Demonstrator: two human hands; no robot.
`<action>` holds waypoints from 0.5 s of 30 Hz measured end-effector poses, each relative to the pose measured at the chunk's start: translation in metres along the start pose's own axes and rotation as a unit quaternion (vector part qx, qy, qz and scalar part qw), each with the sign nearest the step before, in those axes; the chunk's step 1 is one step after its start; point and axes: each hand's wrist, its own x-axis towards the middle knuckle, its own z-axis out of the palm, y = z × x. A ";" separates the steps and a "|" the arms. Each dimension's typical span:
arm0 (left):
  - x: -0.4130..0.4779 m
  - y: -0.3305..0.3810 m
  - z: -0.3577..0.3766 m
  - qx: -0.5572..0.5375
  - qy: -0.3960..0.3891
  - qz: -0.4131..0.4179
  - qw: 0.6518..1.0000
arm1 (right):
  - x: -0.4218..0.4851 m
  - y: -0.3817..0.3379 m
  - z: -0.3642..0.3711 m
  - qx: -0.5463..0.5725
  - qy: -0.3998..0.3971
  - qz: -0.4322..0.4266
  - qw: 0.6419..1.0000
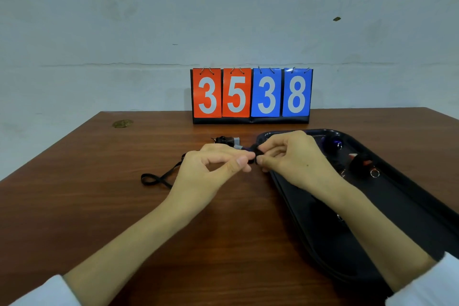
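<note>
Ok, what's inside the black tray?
Inside the black tray lie a black-and-red piece, a dark piece with blue and a metal ring. The right hand and its forearm cover the tray's left side, so anything there is hidden.

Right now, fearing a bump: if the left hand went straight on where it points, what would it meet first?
Probably the right hand, which pinches the same small black piece facing it.

Your left hand (216, 164) and right hand (295, 159) meet above the bench (119, 218), both pinching a small black piece (252, 155). A black strap (159, 177) lies looped just beside your left hand. A black tray (402, 206) sits at your right.
</note>
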 end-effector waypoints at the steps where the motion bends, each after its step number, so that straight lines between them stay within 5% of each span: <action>1: 0.000 0.001 -0.001 -0.010 -0.003 -0.002 1.000 | -0.001 -0.001 0.002 -0.011 -0.014 -0.006 1.000; 7: 0.004 -0.001 -0.010 -0.085 -0.015 -0.090 0.992 | -0.005 -0.004 0.002 -0.008 -0.158 -0.067 0.985; 11: 0.010 -0.006 -0.018 -0.158 0.037 -0.131 0.978 | -0.011 -0.009 -0.002 0.084 -0.306 -0.087 0.944; 15: 0.014 -0.013 -0.025 -0.149 0.041 -0.203 0.967 | -0.011 -0.014 -0.017 0.188 -0.313 -0.096 0.926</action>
